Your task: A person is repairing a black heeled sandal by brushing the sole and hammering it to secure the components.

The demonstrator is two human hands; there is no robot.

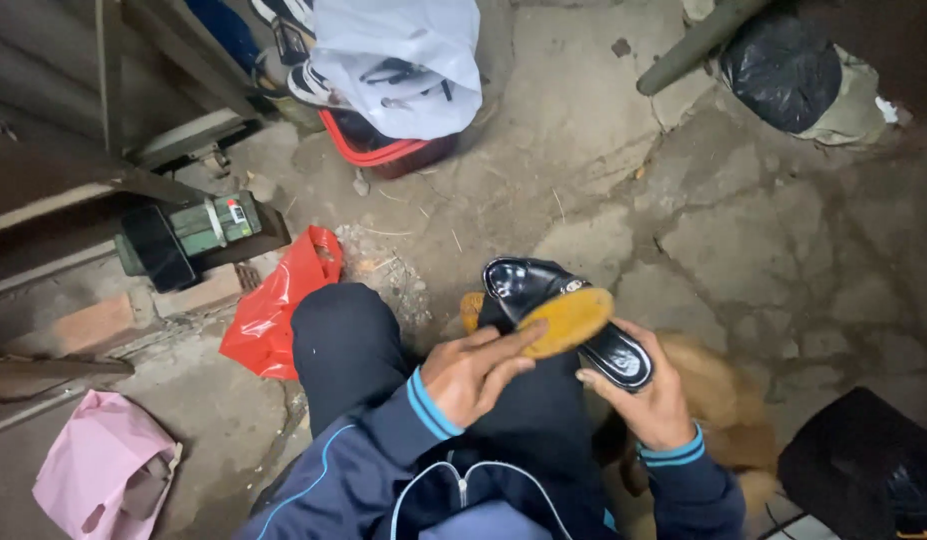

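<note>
We see a glossy black shoe (pixel 568 318) held above the person's lap, toe pointing up and away toward the cracked ground. Across its upper lies a yellow-brown brush (pixel 573 320), pressed flat against the leather.

The left hand (pixel 473 372) grips the near end of the brush, fingers stretched along it and the thumb tucked under, so the hand is clasped on the brush. The right hand (pixel 648 395) cups the heel end of the shoe from below, fingers curled around its edge and holding it fast. Both wrists come out of dark blue sleeves with light blue cuffs.

Under the hands are the person's dark trousers (pixel 348 345), one knee raised toward the left. Just right of the lap there is something tan and furry (pixel 723 400); we cannot tell what it is.

Further out, a red plastic bag (pixel 283 305) lies on the ground beside the knee, and a pink bag (pixel 103 465) sits at lower left. Near the top, a white plastic bag (pixel 403 55) rests over a red basket (pixel 383 150). A black bag (pixel 783 70) is at upper right.
</note>
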